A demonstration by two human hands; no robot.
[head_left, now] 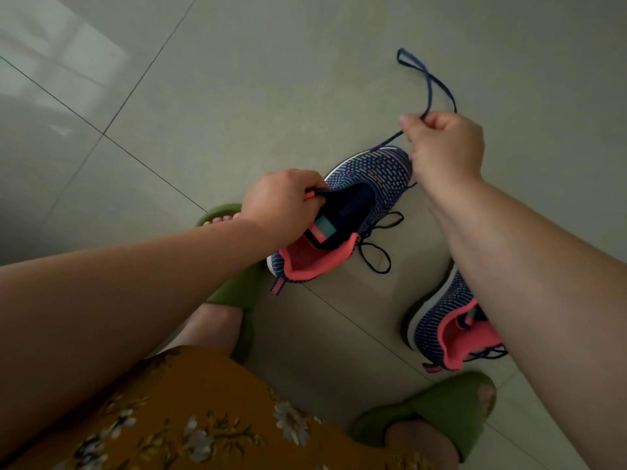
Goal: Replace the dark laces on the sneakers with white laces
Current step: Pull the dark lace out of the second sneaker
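Note:
A navy knit sneaker (373, 171) with a coral lining stands on the floor in the middle of the view. My left hand (281, 201) grips its tongue at the opening. My right hand (444, 144) is raised above the toe and pinches the dark lace (431, 83), which loops up past my fingers. The rest of that lace (376, 256) trails loose on the floor beside the shoe. The second sneaker (444, 320), with its dark lace in place, sits lower right, partly hidden by my right forearm. No white lace is in view.
Grey floor tiles (237, 79) spread all around. My feet in green slippers (437, 412) are planted near both shoes, one slipper (234, 286) just left of the held sneaker. A mustard floral garment (190, 412) covers my lap at the bottom.

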